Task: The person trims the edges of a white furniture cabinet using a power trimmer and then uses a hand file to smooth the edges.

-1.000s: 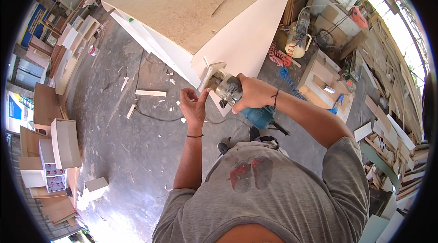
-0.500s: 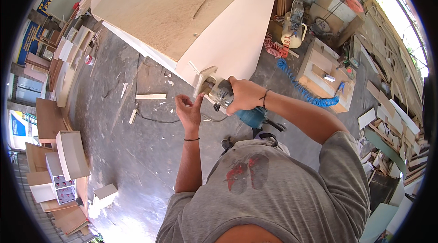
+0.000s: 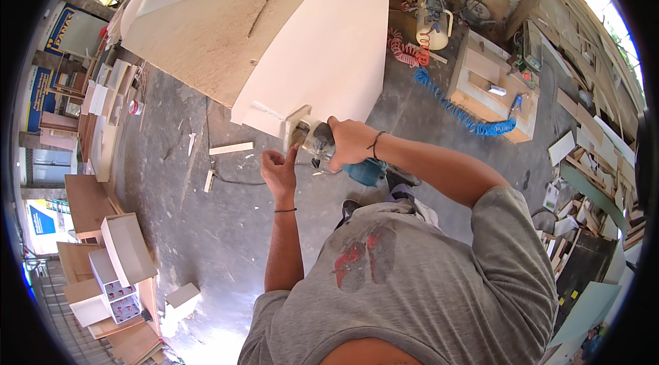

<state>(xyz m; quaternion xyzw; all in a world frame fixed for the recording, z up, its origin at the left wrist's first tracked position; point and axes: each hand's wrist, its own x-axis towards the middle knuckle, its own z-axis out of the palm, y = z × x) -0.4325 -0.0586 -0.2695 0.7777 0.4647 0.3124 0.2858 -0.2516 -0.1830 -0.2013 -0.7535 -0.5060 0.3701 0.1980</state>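
My right hand (image 3: 351, 143) is closed around a teal-bodied power tool with a black-and-clear collar (image 3: 320, 138); the grip is firm at the collar, the teal motor end toward my body. The tool's pale, square base plate (image 3: 297, 121) faces away from me, at the near end of a large white-faced panel (image 3: 322, 49). Contact between plate and panel cannot be confirmed.

My left hand (image 3: 279, 173) is beside the plate, fingers curled, thumb raised toward its lower edge. I cannot tell whether it pinches anything.

Adjoining the white face is a broad brown board surface (image 3: 206, 36) coated with dust. Below, on the grey concrete floor (image 3: 220, 241), lie a pale wooden strip (image 3: 232, 148) and a dark cable (image 3: 240, 182). To the right, a blue coiled hose (image 3: 456, 116) runs alongside a low wooden box (image 3: 473, 108), near a cream tank (image 3: 434, 27).
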